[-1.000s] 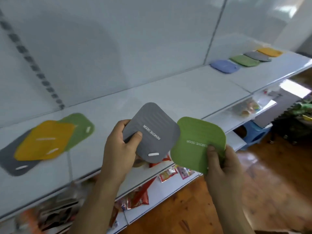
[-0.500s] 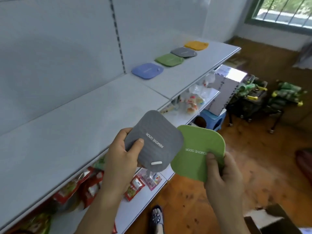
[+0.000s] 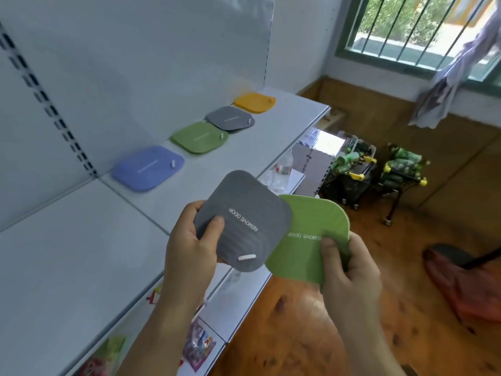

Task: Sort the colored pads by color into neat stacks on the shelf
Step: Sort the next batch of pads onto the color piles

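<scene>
— What do we have in our hands?

— Our left hand (image 3: 189, 240) grips a grey pad (image 3: 244, 221), thumb curled onto its face and the other fingers wrapped behind its left edge. Our right hand (image 3: 349, 270) pinches a green pad (image 3: 306, 240), thumb pressed on top near its printed line and the remaining fingers curled under it.

— How do the two pads lie against each other?

— The grey one overlaps the left part of the green one and partly covers its lettering. Both are held in the air, in front of the shelf (image 3: 81, 253) edge, above the wooden floor (image 3: 406, 308).

— And on the shelf?

— Four stacks sit in a row toward the far end: a blue stack (image 3: 147, 168) nearest us, then a green stack (image 3: 199, 137), a grey stack (image 3: 230, 118), and a yellow stack (image 3: 254, 102) farthest away. Neighbouring ones are just beside each other; we cannot tell whether their corners touch.

— Anything else around?

— Packaged goods (image 3: 198, 346) on a lower shelf, carts of green bottles (image 3: 352, 164) on the floor, and a barred window (image 3: 420, 31) beyond.
</scene>
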{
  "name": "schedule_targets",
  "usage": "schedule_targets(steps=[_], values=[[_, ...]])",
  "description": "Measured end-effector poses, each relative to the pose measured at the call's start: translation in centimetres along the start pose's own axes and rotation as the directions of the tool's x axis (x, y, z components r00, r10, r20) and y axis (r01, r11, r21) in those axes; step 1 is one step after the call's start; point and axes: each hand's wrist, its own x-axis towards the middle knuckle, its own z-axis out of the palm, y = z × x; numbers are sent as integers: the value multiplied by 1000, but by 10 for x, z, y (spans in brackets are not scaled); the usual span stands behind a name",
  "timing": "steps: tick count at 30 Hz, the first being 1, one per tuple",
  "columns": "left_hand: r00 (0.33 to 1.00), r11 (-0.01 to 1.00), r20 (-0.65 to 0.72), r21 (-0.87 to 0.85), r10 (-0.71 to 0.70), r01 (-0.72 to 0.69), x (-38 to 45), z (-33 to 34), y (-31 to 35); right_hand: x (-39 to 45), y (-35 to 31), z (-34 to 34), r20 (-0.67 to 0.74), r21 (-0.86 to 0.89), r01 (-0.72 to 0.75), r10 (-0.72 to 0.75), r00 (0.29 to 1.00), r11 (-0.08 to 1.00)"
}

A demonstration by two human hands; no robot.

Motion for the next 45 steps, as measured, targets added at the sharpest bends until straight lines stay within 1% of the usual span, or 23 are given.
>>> schedule_targets(steps=[3,6,10,13,16,20,23,26,31,32,33,35,36,38,40,41,44,45], values=[[998,1000,-53,-4,-14,14,31,25,-5,43,13,10,62,46,-13,10,998,999],[989,999,-147,-34,-23,19,63,53,-10,98,25,20,154,77,-21,9,988,997],[956,996,-286,-77,-61,40,99,93,-12,178,32,31,273,73,10,-29,962,997],[932,998,-360,-56,-48,29,115,111,-3,230,31,48,342,89,32,-61,938,996],[880,999,-474,-28,-29,18,123,106,-1,265,28,79,436,118,28,-78,897,993],[788,1000,-616,15,-5,18,131,81,-5,289,15,132,576,108,104,-148,804,989],[725,1000,-689,-22,-2,-18,138,59,-6,296,-1,174,618,116,128,-173,767,985],[660,997,-751,-51,-3,-54,144,41,-4,297,-20,214,688,104,144,-176,704,984],[622,997,-783,-55,-9,-55,153,23,-6,296,-43,280,784,13,233,-155,602,972],[615,997,-788,-58,-14,-52,154,21,-8,295,-44,289,802,-26,297,-157,576,955],[607,998,-794,-58,-21,-40,154,19,-10,295,-44,298,814,-60,411,-193,547,910],[596,998,-802,-64,-42,-16,154,15,-10,295,-38,309,834,-114,645,-280,475,755],[591,998,-806,-67,-47,-11,155,14,-10,295,-37,311,844,-142,702,-285,453,697],[583,998,-811,-55,-45,0,160,15,-10,296,-33,312,848,-206,743,-263,460,636],[579,998,-814,-60,-45,-7,167,20,-9,298,-32,309,839,-253,751,-249,484,609],[580,998,-813,-67,-47,-14,171,23,-8,299,-30,305,835,-244,761,-269,480,601],[603,998,-796,-64,-54,4,182,33,-5,304,-18,287,825,-149,805,-377,421,574],[608,998,-792,-61,-55,12,186,36,-5,308,-11,279,812,-122,812,-414,413,570]])
